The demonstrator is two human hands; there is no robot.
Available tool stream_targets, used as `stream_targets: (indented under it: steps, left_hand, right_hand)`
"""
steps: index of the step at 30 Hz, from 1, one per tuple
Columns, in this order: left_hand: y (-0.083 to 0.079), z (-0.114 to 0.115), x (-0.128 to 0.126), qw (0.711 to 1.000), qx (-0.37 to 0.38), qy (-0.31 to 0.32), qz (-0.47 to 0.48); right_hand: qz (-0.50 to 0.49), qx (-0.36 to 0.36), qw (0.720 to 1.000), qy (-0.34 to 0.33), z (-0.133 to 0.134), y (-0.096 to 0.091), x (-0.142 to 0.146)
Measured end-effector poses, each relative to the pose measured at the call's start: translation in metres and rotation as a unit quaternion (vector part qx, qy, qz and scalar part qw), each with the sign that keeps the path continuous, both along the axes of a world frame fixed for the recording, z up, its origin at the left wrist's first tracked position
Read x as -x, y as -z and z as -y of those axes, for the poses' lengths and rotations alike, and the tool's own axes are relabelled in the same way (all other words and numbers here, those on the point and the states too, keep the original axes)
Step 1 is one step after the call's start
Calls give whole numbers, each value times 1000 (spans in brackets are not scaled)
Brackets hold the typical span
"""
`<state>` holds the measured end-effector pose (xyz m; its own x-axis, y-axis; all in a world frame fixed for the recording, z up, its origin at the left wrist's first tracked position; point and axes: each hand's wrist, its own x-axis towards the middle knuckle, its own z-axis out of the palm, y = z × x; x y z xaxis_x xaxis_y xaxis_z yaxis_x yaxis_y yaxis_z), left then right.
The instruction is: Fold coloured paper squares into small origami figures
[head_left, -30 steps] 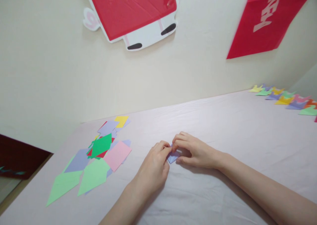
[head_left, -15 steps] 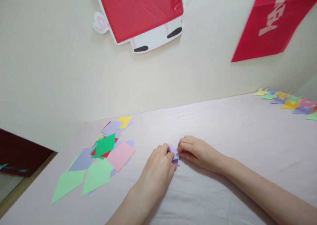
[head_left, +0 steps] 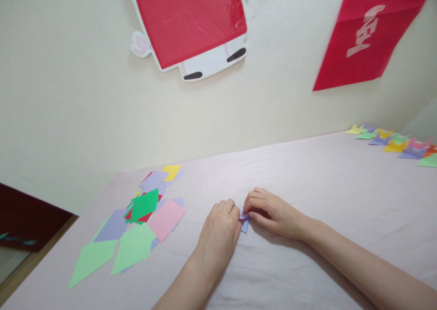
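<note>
A small purple piece of folded paper (head_left: 244, 227) lies on the pale cloth-covered table (head_left: 293, 269), mostly hidden between my two hands. My left hand (head_left: 220, 223) is closed, back up, with its fingertips gripping the paper's left side. From the right, my right hand (head_left: 269, 210) pinches the paper's upper right part between thumb and fingers. A creased triangular corner of the paper points toward me below the fingertips.
At the left lie loose sheets of coloured paper, among them a green sheet (head_left: 145, 204), a pink sheet (head_left: 166, 220) and a light green sheet (head_left: 134, 247). Folded paper shapes (head_left: 396, 145) stand in rows at the far right. Behind the table rises a wall with red decorations (head_left: 191, 23).
The purple paper's visible part has changed shape: a creased corner now shows lower, toward me. My right fingers have shifted slightly on it. The whole view has tilted a little.
</note>
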<state>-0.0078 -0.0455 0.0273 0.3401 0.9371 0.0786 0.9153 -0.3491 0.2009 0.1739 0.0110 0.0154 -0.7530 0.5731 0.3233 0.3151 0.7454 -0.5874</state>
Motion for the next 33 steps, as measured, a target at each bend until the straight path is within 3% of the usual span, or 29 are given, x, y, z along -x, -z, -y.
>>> stream_targets:
  steps: [4, 14, 24, 29, 33]
  left_hand:
    - [9, -3, 0, 999, -35, 10, 32]
    - [17, -9, -2, 994, -74, 25, 81]
    - [20, -13, -2, 972, -6, -43, 229]
    - [10, -15, 1, 960, 32, -52, 272]
    - [-1, -20, 9, 936, 121, -46, 327]
  right_hand:
    - [-3, 9, 999, 41, -4, 1, -3]
    - [-8, 66, 997, 45, -10, 8, -3]
    - [15, 91, 993, 71, -9, 4, 1]
    - [33, 86, 989, 114, -6, 4, 10]
    - [55, 79, 985, 141, -4, 4, 16]
